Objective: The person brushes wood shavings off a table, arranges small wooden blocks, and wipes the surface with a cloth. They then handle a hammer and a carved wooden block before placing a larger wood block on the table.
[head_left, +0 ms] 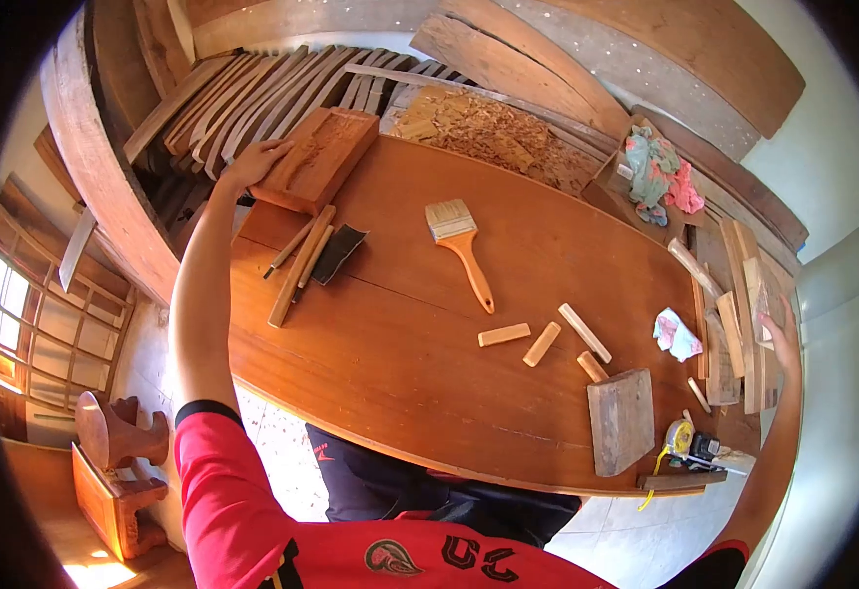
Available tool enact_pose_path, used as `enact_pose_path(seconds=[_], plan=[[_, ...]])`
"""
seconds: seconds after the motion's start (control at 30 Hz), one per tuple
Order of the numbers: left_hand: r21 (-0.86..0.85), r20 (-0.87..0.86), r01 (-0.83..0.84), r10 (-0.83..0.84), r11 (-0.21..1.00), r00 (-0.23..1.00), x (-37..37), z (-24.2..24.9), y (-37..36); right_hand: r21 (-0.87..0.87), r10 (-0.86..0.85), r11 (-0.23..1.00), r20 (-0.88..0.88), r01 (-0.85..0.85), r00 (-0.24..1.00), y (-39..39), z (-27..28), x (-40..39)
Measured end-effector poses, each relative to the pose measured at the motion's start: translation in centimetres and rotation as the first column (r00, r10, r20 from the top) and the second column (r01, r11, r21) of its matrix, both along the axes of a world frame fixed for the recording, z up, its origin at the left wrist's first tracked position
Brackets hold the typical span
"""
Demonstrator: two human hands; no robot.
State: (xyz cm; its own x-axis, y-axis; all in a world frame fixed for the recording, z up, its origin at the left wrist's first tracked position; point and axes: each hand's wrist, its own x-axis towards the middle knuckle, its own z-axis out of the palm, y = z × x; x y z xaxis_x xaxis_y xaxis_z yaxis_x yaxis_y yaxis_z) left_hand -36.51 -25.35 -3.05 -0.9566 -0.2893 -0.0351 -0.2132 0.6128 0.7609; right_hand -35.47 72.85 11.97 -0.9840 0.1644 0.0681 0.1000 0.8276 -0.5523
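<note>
My left hand (pixel 256 163) grips the left edge of a reddish wooden block (pixel 323 155) with a hollowed face, at the table's far left corner. Its fingers lie over the edge; the thumb is hidden. Close by are several wooden sticks (pixel 304 263) and a black curved piece (pixel 337 255). At the far right, my right hand (pixel 784 339) is closed around a pale wood piece (pixel 762 302) among upright boards (pixel 743 250). Part of that grip is hidden. A wide paintbrush (pixel 462 253) with an orange handle lies mid-table, bristles pointing away from me.
On the wooden table (pixel 400 363) are small wood sticks (pixel 543 345), a square wood block (pixel 621 422), a crumpled cloth (pixel 676 335) and a yellow tape measure (pixel 679 437). Behind stand stacked curved slats (pixel 272 103), wood shavings (pixel 488 133) and a box of rags (pixel 655 167).
</note>
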Motion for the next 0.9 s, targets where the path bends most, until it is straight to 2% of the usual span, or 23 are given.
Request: enact_pose_path(seconds=[0.03,0.07,0.1,0.13,0.17,0.23,0.3,0.43,0.53,0.6,0.67,0.7,0.73,0.77,0.87,0.9], plan=[[-0.14,-0.117,0.077,-0.094,0.987,0.989,-2.0,-3.2,-3.7,-0.006,0.005,1.0,-0.007,-0.005,1.0,0.3,-0.2,0.0],[-0.194,-0.121,0.046,-0.07,0.98,0.99,-2.5,-3.5,-3.3,-0.012,0.011,1.0,-0.015,-0.011,1.0,0.6,-0.5,0.0],[-0.246,-0.13,0.01,-0.043,0.969,0.991,-2.4,-3.6,-2.9,0.105,0.042,0.994,-0.051,-0.037,0.998,2.0,-0.7,-0.7],[-0.297,-0.141,-0.031,-0.012,0.954,0.99,-1.5,-2.7,-2.0,0.22,0.082,0.974,-0.083,-0.062,0.993,2.5,-1.0,-1.0],[-0.322,-0.131,-0.095,0.055,0.942,0.99,-1.0,-2.1,-0.8,0.232,0.067,0.972,-0.093,-0.044,0.993,2.9,-1.3,-1.0],[-0.384,-0.081,-0.131,0.108,0.914,0.991,0.5,0.4,2.5,0.262,0.046,0.965,-0.111,-0.015,0.993,2.6,-1.2,-1.1],[-0.474,-0.051,-0.155,0.148,0.867,0.988,1.0,0.7,3.6,0.245,0.04,0.969,-0.114,-0.01,0.993,2.8,-1.4,-1.2],[-0.471,-0.303,-0.31,0.179,0.826,0.936,3.3,0.0,5.7,0.203,0.083,0.977,-0.119,-0.058,0.989,4.0,-1.9,-1.9],[-0.471,-0.451,-0.368,0.139,0.802,0.882,6.7,0.3,8.7,0.24,0.064,0.97,-0.121,-0.033,0.991,3.6,-1.8,-1.6],[-0.568,-0.417,-0.328,0.08,0.755,0.905,9.8,0.6,11.1,0.153,0.029,0.988,-0.096,-0.014,0.995,3.4,-2.1,-1.7],[-0.626,-0.401,-0.258,-0.021,0.736,0.916,12.8,0.6,13.3,0.178,0.039,0.984,-0.106,-0.019,0.994,3.7,-2.3,-1.9],[-0.641,-0.407,-0.214,-0.089,0.737,0.909,14.1,0.6,14.0,0.244,0.071,0.969,-0.128,-0.038,0.989,3.8,-2.1,-2.0],[-0.63,-0.352,-0.22,-0.021,0.745,0.936,15.4,0.9,15.2,0.253,0.039,0.967,-0.122,-0.007,0.992,3.2,-1.6,-1.5],[-0.638,-0.424,-0.282,-0.021,0.716,0.905,16.5,0.6,16.2,0.261,0.013,0.965,-0.116,0.018,0.993,1.8,-1.1,-1.0],[-0.503,-0.277,-0.128,-0.02,0.855,0.961,18.7,-0.7,15.6,0.181,-0.019,0.983,-0.123,0.041,0.992,1.5,-0.6,-0.8],[-0.534,-0.312,-0.145,-0.035,0.833,0.949,19.1,-1.3,15.3,0.126,-0.011,0.992,-0.119,0.026,0.993,1.2,-0.9,-0.8]])
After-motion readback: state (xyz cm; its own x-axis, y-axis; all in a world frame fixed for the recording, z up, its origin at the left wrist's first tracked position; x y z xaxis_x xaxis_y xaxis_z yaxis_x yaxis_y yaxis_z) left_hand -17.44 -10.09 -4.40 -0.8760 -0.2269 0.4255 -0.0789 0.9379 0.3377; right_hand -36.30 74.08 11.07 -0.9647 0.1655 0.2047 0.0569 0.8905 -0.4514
